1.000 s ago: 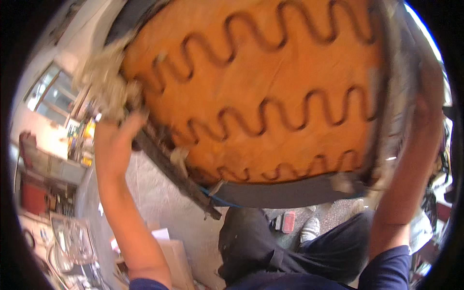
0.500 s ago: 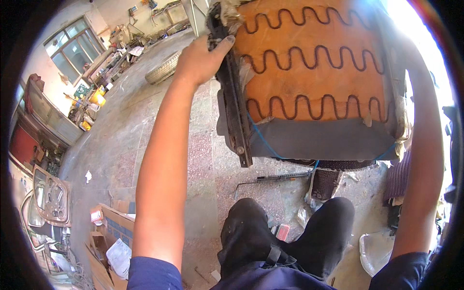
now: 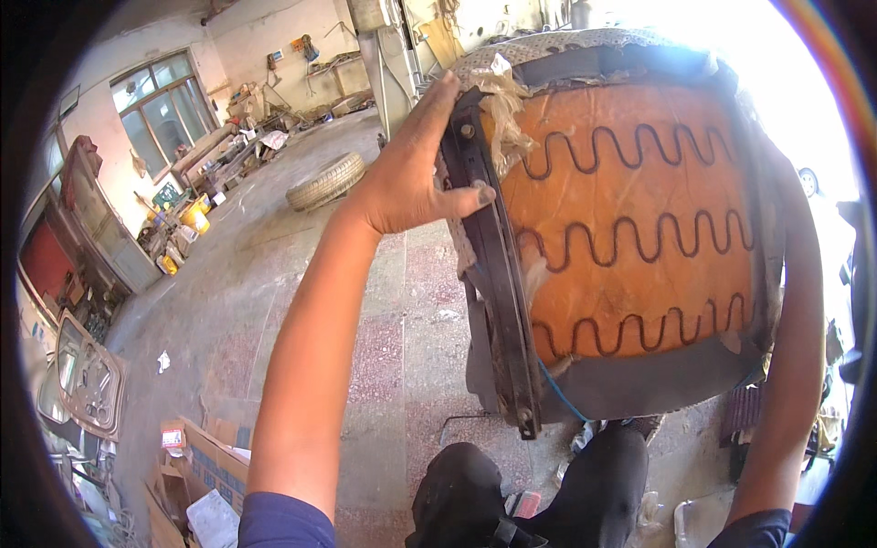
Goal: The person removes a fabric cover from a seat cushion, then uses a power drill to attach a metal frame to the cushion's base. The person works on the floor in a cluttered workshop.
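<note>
Close by, just beyond dark-trousered knees, a spring-backed seat was held raised, its black rail grasped in the left grip; the right grip, lost in glare, could not be determined. Farther off, a tyre was seen lying on the floor.

Tyre on flr, cardbd box lwr L, wndw
</note>
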`<state>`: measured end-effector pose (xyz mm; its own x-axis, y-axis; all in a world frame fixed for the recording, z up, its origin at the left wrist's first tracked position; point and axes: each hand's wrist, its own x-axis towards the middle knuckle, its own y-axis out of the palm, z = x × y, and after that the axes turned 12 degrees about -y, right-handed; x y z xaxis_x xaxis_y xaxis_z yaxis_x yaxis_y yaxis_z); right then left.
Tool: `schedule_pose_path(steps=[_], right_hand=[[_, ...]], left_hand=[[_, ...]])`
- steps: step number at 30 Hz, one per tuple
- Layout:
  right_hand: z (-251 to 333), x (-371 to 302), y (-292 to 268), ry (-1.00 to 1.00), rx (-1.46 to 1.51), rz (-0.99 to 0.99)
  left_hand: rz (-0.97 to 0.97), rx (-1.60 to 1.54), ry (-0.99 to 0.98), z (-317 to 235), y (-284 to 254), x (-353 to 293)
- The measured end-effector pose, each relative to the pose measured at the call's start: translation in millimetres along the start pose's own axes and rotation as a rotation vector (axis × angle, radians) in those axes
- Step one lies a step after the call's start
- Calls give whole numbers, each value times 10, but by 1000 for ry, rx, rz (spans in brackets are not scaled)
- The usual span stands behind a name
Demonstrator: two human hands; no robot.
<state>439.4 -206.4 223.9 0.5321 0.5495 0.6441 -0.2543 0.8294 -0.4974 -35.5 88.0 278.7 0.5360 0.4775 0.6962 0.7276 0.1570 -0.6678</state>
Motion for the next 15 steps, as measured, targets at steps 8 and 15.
schedule_pose_path(steps=[8,15], right_hand=[[-29,-99,-74,13,-25,-11],[15,36,-139,-20,-93,-51]], left_hand=[[-376,6,161,-169,236,-70],[-301,-20,275,-214,176,234]])
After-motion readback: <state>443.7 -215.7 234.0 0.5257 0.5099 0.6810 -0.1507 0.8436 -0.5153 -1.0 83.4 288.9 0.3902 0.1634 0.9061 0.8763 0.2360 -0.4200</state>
